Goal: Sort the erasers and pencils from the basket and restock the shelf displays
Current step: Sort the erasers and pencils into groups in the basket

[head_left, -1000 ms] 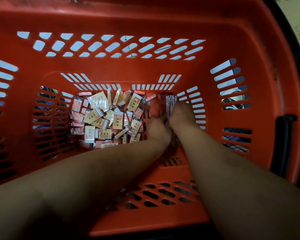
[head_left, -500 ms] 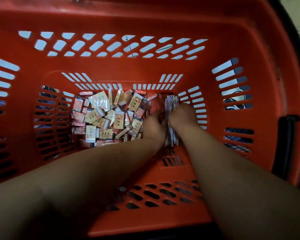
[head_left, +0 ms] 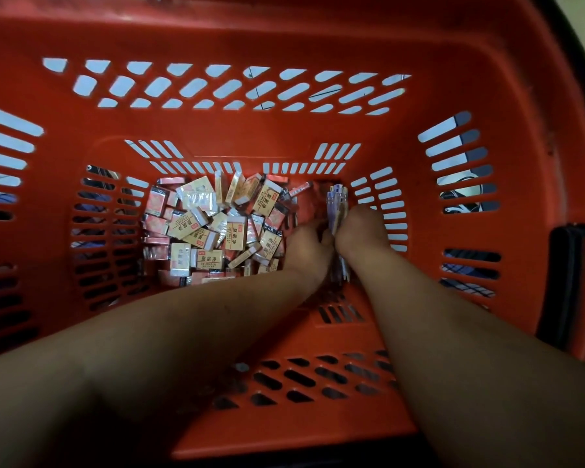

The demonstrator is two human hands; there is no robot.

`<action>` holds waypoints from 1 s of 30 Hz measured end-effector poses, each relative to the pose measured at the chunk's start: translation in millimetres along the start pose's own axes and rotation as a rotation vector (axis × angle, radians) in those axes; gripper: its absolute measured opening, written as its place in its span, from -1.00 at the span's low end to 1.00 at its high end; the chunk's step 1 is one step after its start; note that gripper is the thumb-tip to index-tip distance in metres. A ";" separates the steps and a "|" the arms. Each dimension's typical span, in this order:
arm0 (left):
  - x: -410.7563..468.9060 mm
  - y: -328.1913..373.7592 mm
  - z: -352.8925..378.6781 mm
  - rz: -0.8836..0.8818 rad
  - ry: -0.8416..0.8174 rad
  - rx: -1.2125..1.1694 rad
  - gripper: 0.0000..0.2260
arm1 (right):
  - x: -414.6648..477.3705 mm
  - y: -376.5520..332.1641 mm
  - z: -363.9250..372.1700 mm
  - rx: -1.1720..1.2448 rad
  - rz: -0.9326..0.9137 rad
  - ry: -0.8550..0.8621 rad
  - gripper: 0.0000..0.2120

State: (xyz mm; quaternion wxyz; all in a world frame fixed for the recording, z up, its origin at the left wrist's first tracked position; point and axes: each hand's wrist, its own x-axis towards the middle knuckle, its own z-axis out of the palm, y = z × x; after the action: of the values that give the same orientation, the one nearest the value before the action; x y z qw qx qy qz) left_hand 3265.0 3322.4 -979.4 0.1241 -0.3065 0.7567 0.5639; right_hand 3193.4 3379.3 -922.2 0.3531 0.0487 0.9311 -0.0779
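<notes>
Both my arms reach down into a deep red plastic basket [head_left: 284, 130]. A heap of several boxed erasers [head_left: 213, 228], cream and orange with wrappers, covers the left part of its floor. At the floor's right side lies a bundle of pencils [head_left: 337, 201], pale with purple tints, pointing away from me. My left hand [head_left: 309, 246] and my right hand [head_left: 360, 231] close around this bundle from either side, fingers curled under it. One loose pencil [head_left: 299, 190] lies against the back wall.
The basket's slotted walls rise steeply on all sides. A black handle [head_left: 568, 282] hangs outside the right rim. Through the slots I see pale floor and some dark cloth.
The pencil bundle has been gathered tighter between my hands and lifted slightly off the floor. My hands have shifted a little to the right.
</notes>
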 end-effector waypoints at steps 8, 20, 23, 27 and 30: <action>4.7 -10.4 8.0 -0.021 0.006 0.109 -0.83 | -0.5 -2.2 -3.6 0.025 0.028 -0.008 -0.76; 9.7 -12.8 2.1 -0.101 0.076 0.132 -0.85 | -2.7 -1.5 -3.1 0.033 0.029 -0.006 -0.75; 11.4 -13.0 1.3 -0.115 0.071 0.146 -0.87 | -1.8 -0.8 -1.7 0.062 0.037 -0.001 -0.76; 15.9 -14.9 -3.5 -0.125 0.042 0.150 -0.90 | -0.5 -0.7 -0.9 0.066 0.041 0.001 -0.75; 16.8 -15.4 -9.2 -0.103 0.031 0.136 -0.93 | 0.7 0.0 0.8 0.068 0.040 -0.003 -0.76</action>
State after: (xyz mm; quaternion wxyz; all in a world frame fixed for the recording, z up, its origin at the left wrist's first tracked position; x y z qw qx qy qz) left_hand 3262.7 3305.6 -997.3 0.1617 -0.3447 0.7782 0.4994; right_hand 3193.4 3379.2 -923.3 0.3542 0.0790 0.9262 -0.1023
